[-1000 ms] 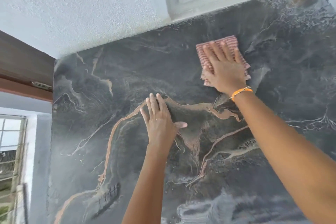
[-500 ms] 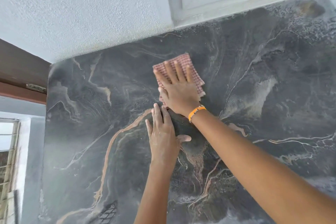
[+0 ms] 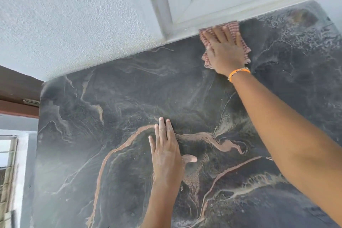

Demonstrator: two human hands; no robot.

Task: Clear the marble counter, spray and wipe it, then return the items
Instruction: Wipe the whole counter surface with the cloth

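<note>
Cloth now at the far edge, under the window frame

Your right hand (image 3: 224, 52) has swept the checked cloth (image 3: 235, 27) from mid-counter to the far right, fingers flat on it; your left hand (image 3: 166, 153) stays flat and open on the marble counter (image 3: 111, 116).

Both forearms bare, no sleeves showing; the right hand (image 3: 224, 52) has an orange beaded band (image 3: 238, 73) at its wrist; the left hand (image 3: 167, 155) looks dusted with pale powder.
</note>
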